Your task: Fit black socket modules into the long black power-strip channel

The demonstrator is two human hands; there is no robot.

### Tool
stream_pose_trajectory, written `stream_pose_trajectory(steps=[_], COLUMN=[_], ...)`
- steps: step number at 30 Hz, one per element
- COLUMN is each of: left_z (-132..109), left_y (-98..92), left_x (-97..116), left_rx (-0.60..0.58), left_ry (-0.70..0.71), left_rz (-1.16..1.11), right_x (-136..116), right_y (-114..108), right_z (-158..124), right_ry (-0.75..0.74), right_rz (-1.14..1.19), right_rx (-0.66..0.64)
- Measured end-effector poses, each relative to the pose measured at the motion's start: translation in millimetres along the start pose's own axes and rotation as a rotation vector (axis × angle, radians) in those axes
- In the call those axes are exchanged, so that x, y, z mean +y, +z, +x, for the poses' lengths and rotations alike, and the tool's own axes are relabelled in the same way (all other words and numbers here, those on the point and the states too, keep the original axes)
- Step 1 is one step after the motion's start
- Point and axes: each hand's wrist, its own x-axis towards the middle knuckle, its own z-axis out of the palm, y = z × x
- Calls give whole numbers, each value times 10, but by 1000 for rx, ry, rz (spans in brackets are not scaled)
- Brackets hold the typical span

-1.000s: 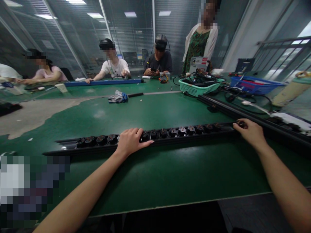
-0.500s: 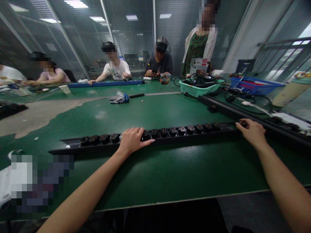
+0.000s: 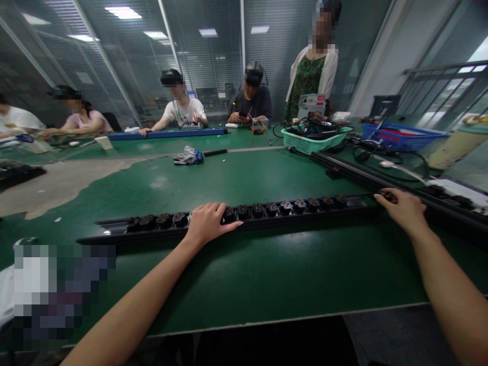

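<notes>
A long black socket strip lies across the green table in front of me, with a row of sockets along its top. My left hand rests flat on its middle, fingers stretched over the sockets. At the strip's right end, my right hand curls its fingers round a small dark part whose shape I cannot make out.
A second black strip runs diagonally at the right. Behind it stand a teal basket of cables and a blue basket. A crumpled cloth lies mid-table. Three people sit at the far side, one stands.
My right hand has slid a little to the right along the strip's end. The left hand stays on the strip. The view has shifted slightly.
</notes>
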Motion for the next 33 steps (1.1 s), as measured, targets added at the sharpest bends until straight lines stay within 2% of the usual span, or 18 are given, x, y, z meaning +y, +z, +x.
stream_pose_trajectory(steps=[6, 13, 22, 30, 33], left_z=[5, 11, 10, 21, 26], left_y=[15, 6, -13, -6, -2], left_x=[-9, -16, -23, -28, -26], left_rx=[10, -7, -2, -8, -10], left_ry=[6, 3, 1, 1, 5], left_rz=[-19, -35, -31, -51, -43], right_x=[16, 51, -122, 296, 329], right_y=[-27, -42, -139, -48, -10], right_z=[-6, 18, -59, 50, 55], right_ry=[-32, -75, -66, 82, 23], right_rz=[-30, 51, 33, -53, -123], right_rx=[10, 18, 16, 164, 178])
